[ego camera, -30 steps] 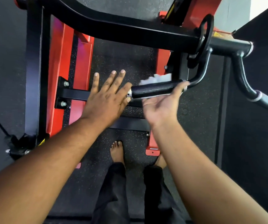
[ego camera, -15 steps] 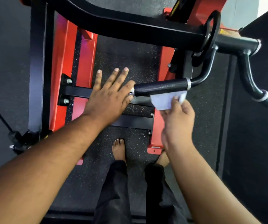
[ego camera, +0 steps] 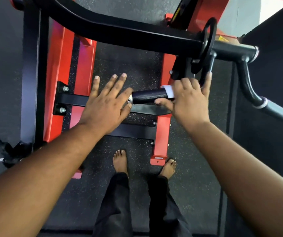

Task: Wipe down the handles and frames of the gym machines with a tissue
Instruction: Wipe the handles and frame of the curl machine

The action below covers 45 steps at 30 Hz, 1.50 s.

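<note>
Head view, looking straight down: the right hand (ego camera: 191,100) is wrapped over the inner end of the black handle grip (ego camera: 147,97), fingers curled over the top and thumb coming in underneath, with the white tissue (ego camera: 169,92) squeezed between palm and grip. Only a small strip of tissue peeks out at the finger edge; the rest is hidden under the hand. The left hand (ego camera: 106,103) is spread flat with straight fingers, and its thumb side sits right at the silver end cap (ego camera: 130,100) of the grip, looks like it's bracing the handle so it doesn't swing.

What changed: half a second ago the right hand was below the grip, pinching the tissue as a loose flap against the underside. Now it has come up and over and closed around the bar near the collar end. A second ago it was cupping from below with the tissue bunched up behind the bar. The left hand hasn't really budged the whole time.

My read is that the underside got a pass and now the top and far end of this grip are being covered, so this one handle is close to done. The curved black bar (ego camera: 246,84) off to the right, the big black crossbeam (ego camera: 120,34) and the red frame (ego camera: 57,79) all seem to be waiting their turn. Bare feet and a speckled rubber floor (ego camera: 137,69) underneath it all.
</note>
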Each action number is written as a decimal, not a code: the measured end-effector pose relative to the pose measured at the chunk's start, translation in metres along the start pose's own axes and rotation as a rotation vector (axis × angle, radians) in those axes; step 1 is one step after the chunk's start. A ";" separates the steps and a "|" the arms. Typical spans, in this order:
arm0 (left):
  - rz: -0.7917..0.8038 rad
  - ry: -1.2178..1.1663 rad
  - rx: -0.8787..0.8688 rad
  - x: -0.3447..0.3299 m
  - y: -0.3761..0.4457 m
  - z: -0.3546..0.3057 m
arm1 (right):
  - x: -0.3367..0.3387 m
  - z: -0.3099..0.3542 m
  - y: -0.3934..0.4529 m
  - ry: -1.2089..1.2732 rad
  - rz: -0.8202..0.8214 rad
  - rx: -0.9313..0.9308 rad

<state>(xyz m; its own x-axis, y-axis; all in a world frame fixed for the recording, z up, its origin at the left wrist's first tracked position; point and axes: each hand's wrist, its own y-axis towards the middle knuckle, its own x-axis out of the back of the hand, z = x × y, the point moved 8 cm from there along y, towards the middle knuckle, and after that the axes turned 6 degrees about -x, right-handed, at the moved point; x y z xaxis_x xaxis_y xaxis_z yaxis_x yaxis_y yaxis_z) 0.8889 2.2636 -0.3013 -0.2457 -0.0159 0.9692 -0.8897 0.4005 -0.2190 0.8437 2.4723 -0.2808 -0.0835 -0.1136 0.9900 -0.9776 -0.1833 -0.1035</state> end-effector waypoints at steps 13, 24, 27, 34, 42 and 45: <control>0.005 0.032 -0.131 0.006 0.069 -0.055 | -0.023 -0.054 -0.009 0.489 0.022 -0.214; -0.079 -0.019 -0.159 0.002 0.069 -0.054 | -0.032 -0.042 0.009 2.299 -0.033 -1.120; -0.104 0.014 -0.158 0.003 0.069 -0.054 | -0.032 -0.031 -0.014 2.139 0.079 -1.130; -0.097 0.029 -0.153 0.002 0.068 -0.054 | -0.023 -0.059 0.005 1.994 0.052 -1.278; -0.094 0.012 -0.147 0.003 0.068 -0.054 | -0.034 -0.037 -0.054 1.941 0.050 -1.157; -0.104 -0.007 -0.144 0.003 0.068 -0.055 | -0.032 -0.062 -0.026 1.987 -0.129 -1.176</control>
<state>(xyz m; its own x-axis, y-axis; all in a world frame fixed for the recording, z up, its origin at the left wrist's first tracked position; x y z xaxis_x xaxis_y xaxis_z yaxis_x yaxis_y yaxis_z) 0.8485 2.3411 -0.3075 -0.1588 -0.0705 0.9848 -0.8464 0.5232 -0.0991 0.8600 2.5413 -0.3038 0.6631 0.7413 -0.1035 -0.5790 0.4204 -0.6986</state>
